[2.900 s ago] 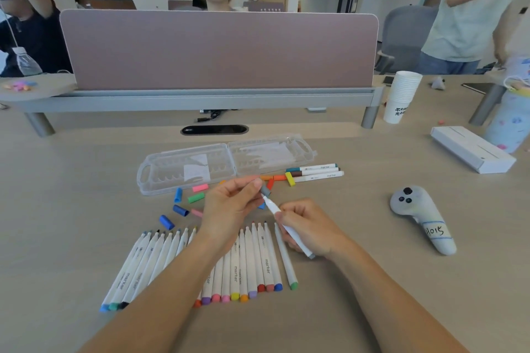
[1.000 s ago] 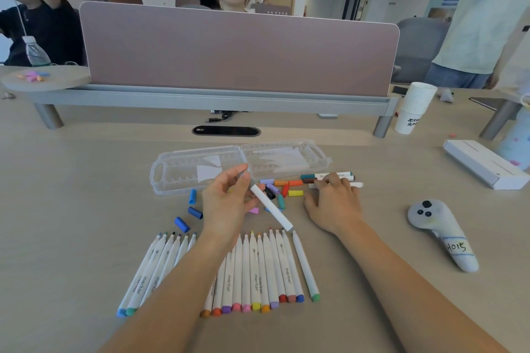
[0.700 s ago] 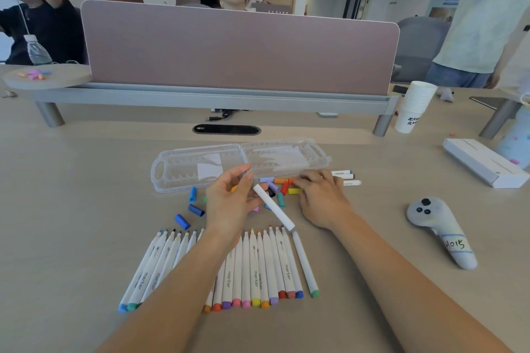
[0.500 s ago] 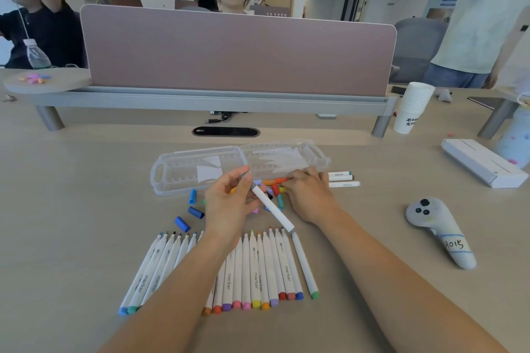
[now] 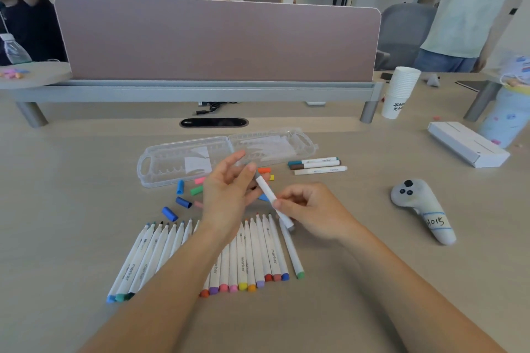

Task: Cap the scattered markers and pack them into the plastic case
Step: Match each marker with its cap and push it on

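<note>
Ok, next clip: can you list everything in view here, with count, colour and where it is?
plastic case: one, clear, open, beyond the hands.
capped markers: three, white with teal, brown and cream caps, right of the case.
uncapped markers: a row, white with coloured ends, nearest the person; the left forearm hides some.
loose caps: at least eight, blue, green, pink, orange, yellow, between case and row.
held marker: one, white with grey cap, between both hands.
controller: one, grey, right of the hands.
paper cups: one stack, white, far right.
box: one, white, far right.
divider: one, mauve, behind the case.
people: several, beyond the divider.
left hand: pinches the held marker's cap end.
right hand: pinches its barrel.
</note>
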A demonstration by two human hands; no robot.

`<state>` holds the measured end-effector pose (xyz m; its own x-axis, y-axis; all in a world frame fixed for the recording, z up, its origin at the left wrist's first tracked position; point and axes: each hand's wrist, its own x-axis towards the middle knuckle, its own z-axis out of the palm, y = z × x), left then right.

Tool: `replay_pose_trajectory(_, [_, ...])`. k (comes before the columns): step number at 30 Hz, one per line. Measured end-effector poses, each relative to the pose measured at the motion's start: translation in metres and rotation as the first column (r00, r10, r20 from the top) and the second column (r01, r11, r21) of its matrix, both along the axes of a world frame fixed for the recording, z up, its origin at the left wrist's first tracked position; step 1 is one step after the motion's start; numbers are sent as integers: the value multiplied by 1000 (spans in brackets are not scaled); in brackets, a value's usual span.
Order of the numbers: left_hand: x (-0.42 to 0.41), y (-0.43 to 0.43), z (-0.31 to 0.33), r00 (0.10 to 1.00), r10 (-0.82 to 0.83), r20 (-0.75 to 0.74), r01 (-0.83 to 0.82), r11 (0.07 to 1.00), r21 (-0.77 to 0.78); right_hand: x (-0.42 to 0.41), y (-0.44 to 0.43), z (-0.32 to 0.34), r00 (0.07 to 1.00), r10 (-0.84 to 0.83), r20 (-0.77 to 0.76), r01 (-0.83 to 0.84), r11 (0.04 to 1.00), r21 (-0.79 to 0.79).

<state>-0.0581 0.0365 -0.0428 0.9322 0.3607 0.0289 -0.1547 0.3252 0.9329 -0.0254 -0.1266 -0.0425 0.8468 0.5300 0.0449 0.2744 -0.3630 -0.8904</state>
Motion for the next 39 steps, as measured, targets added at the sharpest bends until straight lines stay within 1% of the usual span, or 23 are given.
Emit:
replay_pose_trajectory(1, [0, -3, -1, 1000, -28, -7, 28, 999, 17, -3, 1, -3, 1000, -15, -2, 15, 998, 55])
replay_pose_trajectory(3, [-4, -12, -4, 992, -113, -61, 120, 985, 123, -6, 3, -5, 997, -16, -73, 30, 982, 189])
replay_pose_trajectory(4, [-6, -16, -4, 984, -152, -92, 166, 972, 168, -7, 2, -6, 996, -9, -90, 28, 976, 217])
replay_pose_trajectory(5, [-7, -19, -4, 979, -171, -109, 189, 964, 188, -7, 0, -6, 997, -15, -78, 30, 978, 207])
replay_pose_trajectory(7, [-9, -16, 0, 983, -154, -95, 167, 975, 148, -4, -6, -10, 997, -69, 27, 66, 993, 103])
replay_pose_trajectory(8, [-10, -11, 2, 987, -137, -89, 145, 985, 90, -2, -10, -12, 991, -95, 96, 94, 995, 14])
replay_pose_trajectory(10, [-9, 0, 4, 990, -98, -102, 96, 995, -20, 1, -16, -16, 977, -73, 200, 117, 969, -219])
replay_pose_trajectory(12, [-9, 7, 1, 987, -70, -145, 64, 997, -41, -1, -17, -17, 982, -28, 188, 107, 897, -428])
replay_pose_trajectory(13, [-8, 8, -1, 984, -63, -164, 56, 997, -46, -2, -15, -17, 984, -25, 177, 110, 864, -491])
replay_pose_trajectory(15, [-5, 9, -2, 976, -54, -212, 43, 997, -59, -3, -9, -14, 981, -38, 190, 141, 811, -568])
replay_pose_trajectory(18, [-7, 8, -1, 961, -83, -264, 69, 996, -60, -3, -3, -9, 975, -62, 216, 192, 725, -662])
replay_pose_trajectory(19, [-9, 7, -1, 956, -98, -276, 86, 995, -57, -3, -2, -6, 974, -79, 213, 204, 717, -667])
replay_pose_trajectory(20, [-11, 5, -2, 950, -115, -290, 105, 993, -50, 0, -3, -5, 971, -118, 207, 225, 743, -631])
replay_pose_trajectory(21, [-14, 3, -2, 943, -133, -304, 124, 991, -48, 2, -3, -3, 965, -177, 196, 257, 796, -548])
replay_pose_trajectory(23, [-17, -3, -2, 935, -172, -311, 155, 985, -78, 8, -1, 1, 955, -281, 99, 298, 916, -271])
replay_pose_trajectory(24, [-18, -6, 0, 932, -199, -304, 176, 979, -102, 9, 2, 4, 956, -292, 31, 294, 947, -126])
replay_pose_trajectory(25, [-20, -9, 1, 925, -242, -292, 213, 969, -127, 10, 4, 7, 960, -281, -16, 280, 960, -20])
replay_pose_trajectory(26, [-21, -10, 2, 914, -294, -279, 261, 954, -151, 9, 9, 9, 964, -265, -21, 266, 963, 36])
replay_pose_trajectory(28, [-23, -13, 3, 887, -383, -260, 333, 918, -214, 8, 17, 9, 965, -261, 36, 259, 964, 64])
replay_pose_trajectory(31, [-23, -11, 2, 882, -414, -227, 346, 894, -286, 11, 26, 8, 958, -270, 96, 265, 963, 56])
replay_pose_trajectory(34, [-21, -6, 1, 894, -391, -217, 327, 902, -282, 19, 28, 10, 967, -245, 63, 242, 969, 47])
replay_pose_trajectory(37, [-17, 0, 0, 915, -321, -244, 253, 929, -270, 35, 28, 8, 938, -317, 138, 317, 948, 21])
replay_pose_trajectory(39, [-16, 5, 3, 923, -281, -261, 210, 940, -268, 45, 29, 2, 930, -332, 161, 339, 940, -22])
